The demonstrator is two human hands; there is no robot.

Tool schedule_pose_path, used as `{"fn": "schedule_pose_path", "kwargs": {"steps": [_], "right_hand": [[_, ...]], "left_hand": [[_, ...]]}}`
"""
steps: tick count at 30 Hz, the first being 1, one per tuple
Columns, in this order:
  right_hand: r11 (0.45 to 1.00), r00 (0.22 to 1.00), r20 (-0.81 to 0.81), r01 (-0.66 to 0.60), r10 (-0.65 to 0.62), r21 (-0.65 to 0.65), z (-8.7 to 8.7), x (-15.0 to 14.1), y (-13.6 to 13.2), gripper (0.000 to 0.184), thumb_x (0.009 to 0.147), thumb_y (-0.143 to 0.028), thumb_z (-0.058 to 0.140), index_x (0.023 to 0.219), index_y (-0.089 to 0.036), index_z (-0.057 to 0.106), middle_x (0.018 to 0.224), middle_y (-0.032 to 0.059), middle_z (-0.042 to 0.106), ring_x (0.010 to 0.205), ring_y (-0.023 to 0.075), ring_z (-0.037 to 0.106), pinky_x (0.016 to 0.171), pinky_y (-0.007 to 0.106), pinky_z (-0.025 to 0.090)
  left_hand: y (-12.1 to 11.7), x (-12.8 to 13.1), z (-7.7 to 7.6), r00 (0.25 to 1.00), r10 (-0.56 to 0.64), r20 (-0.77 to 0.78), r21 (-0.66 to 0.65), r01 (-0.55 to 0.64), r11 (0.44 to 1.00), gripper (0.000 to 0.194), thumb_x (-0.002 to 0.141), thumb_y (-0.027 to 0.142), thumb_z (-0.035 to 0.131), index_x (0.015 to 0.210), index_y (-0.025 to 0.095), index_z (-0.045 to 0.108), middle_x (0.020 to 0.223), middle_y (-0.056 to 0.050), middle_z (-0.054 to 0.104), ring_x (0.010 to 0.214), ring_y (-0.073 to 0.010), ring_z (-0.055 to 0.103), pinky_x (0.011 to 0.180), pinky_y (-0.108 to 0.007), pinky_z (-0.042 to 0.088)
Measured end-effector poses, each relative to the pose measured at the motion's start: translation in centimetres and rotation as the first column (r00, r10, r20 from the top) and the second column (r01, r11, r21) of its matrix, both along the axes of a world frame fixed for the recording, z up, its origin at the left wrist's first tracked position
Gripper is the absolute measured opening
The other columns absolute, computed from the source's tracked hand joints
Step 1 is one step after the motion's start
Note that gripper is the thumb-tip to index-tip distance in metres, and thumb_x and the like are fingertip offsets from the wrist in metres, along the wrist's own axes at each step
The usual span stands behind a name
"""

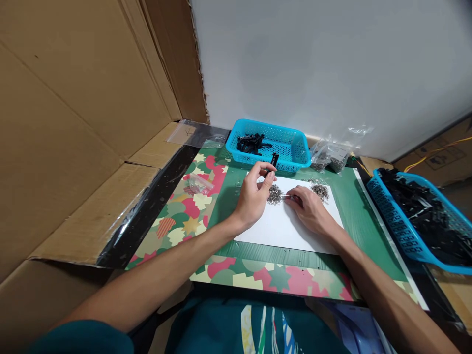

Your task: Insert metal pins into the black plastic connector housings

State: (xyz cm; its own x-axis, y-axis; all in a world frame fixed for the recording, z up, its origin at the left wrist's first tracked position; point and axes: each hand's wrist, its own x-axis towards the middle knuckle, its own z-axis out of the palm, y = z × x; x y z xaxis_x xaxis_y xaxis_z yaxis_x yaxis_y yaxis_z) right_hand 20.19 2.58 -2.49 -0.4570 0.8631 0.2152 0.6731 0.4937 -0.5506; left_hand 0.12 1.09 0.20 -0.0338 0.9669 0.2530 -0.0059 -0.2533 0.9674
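Note:
My left hand (254, 192) hovers over a white sheet (291, 223), its thumb and fingers pinched on a small black plastic part (274, 159). Just beside that hand lies a heap of tiny metal springs (275, 194). My right hand (309, 209) rests on the sheet with its fingers closed on thin metal tweezers (289, 196), whose tip points at that heap. A second heap of springs (320, 191) sits right behind the right hand.
A blue basket (291, 147) with several black parts stands behind the sheet. A larger blue basket (401, 226) full of black parts is at the right. Clear bags of springs (328, 156) lie at the back, cardboard (73, 123) walls the left, and a small bag (199, 184) lies on the patterned mat.

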Motion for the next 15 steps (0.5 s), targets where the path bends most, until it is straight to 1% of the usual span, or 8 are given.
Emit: {"fn": "schedule_pose_path", "kwargs": {"steps": [2, 4, 7, 10, 12, 15], "right_hand": [[1.000, 1.000, 0.019, -0.007, 0.007, 0.002, 0.0, 0.1, 0.0, 0.017, 0.099, -0.022, 0.053, 0.097, -0.019, 0.069, 0.095, 0.0106, 0.071, 0.089, 0.0264, 0.062, 0.082, 0.039, 0.044], [1.000, 1.000, 0.003, -0.001, 0.001, -0.013, 0.1, 0.4, -0.2, 0.016, 0.100, -0.024, 0.052, 0.095, -0.019, 0.066, 0.095, 0.0104, 0.070, 0.087, 0.0257, 0.060, 0.080, 0.038, 0.043], [0.996, 0.993, -0.118, 0.000, -0.012, -0.094, 0.9, 0.9, -0.4, 0.016, 0.101, -0.030, 0.051, 0.094, -0.020, 0.061, 0.091, 0.0071, 0.066, 0.081, 0.0221, 0.057, 0.073, 0.034, 0.042], [0.978, 0.964, -0.263, -0.030, -0.026, -0.207, 1.8, 1.2, -0.6, 0.023, 0.103, -0.040, 0.052, 0.092, -0.021, 0.058, 0.080, 0.0018, 0.058, 0.072, 0.0181, 0.050, 0.066, 0.031, 0.038], [0.965, 0.941, -0.338, -0.056, -0.035, -0.256, 2.1, 1.2, -0.6, 0.026, 0.103, -0.044, 0.053, 0.091, -0.021, 0.058, 0.077, 0.0001, 0.055, 0.069, 0.0168, 0.047, 0.063, 0.030, 0.036], [0.957, 0.925, -0.380, -0.090, -0.022, -0.276, 1.8, 0.8, -0.7, 0.027, 0.103, -0.045, 0.053, 0.092, -0.021, 0.057, 0.080, 0.0009, 0.057, 0.071, 0.0172, 0.049, 0.064, 0.030, 0.037]], "left_hand": [[0.1, -0.1, -0.1, 1.000, 0.001, -0.004, 0.002, -0.001, 1.000, 0.012, 0.104, 0.033, 0.055, 0.107, 0.022, 0.059, 0.096, -0.005, 0.063, 0.070, -0.0109, 0.056, 0.055, -0.022, 0.045], [0.1, -0.2, -0.2, 1.000, 0.001, -0.009, 0.008, 0.000, 1.000, 0.012, 0.103, 0.032, 0.055, 0.107, 0.021, 0.059, 0.096, -0.005, 0.063, 0.070, -0.0107, 0.056, 0.056, -0.022, 0.046], [0.1, -0.3, -0.2, 1.000, 0.003, -0.023, 0.025, -0.002, 1.000, 0.013, 0.103, 0.032, 0.055, 0.108, 0.021, 0.060, 0.095, -0.004, 0.063, 0.069, -0.0106, 0.055, 0.058, -0.023, 0.046], [0.0, -0.5, 0.0, 0.996, -0.022, -0.084, 0.046, 0.026, 0.999, 0.019, 0.105, 0.032, 0.052, 0.110, 0.021, 0.066, 0.098, -0.004, 0.066, 0.070, -0.0113, 0.056, 0.061, -0.024, 0.046], [-0.1, -0.5, 0.0, 0.985, -0.052, -0.163, 0.060, 0.063, 0.996, 0.024, 0.105, 0.032, 0.051, 0.108, 0.021, 0.072, 0.103, -0.005, 0.068, 0.076, -0.0129, 0.059, 0.065, -0.025, 0.048], [-0.3, -0.3, 0.0, 0.966, -0.070, -0.249, 0.077, 0.092, 0.993, 0.026, 0.105, 0.030, 0.053, 0.107, 0.021, 0.077, 0.107, -0.006, 0.069, 0.087, -0.0157, 0.063, 0.074, -0.026, 0.050]]}}
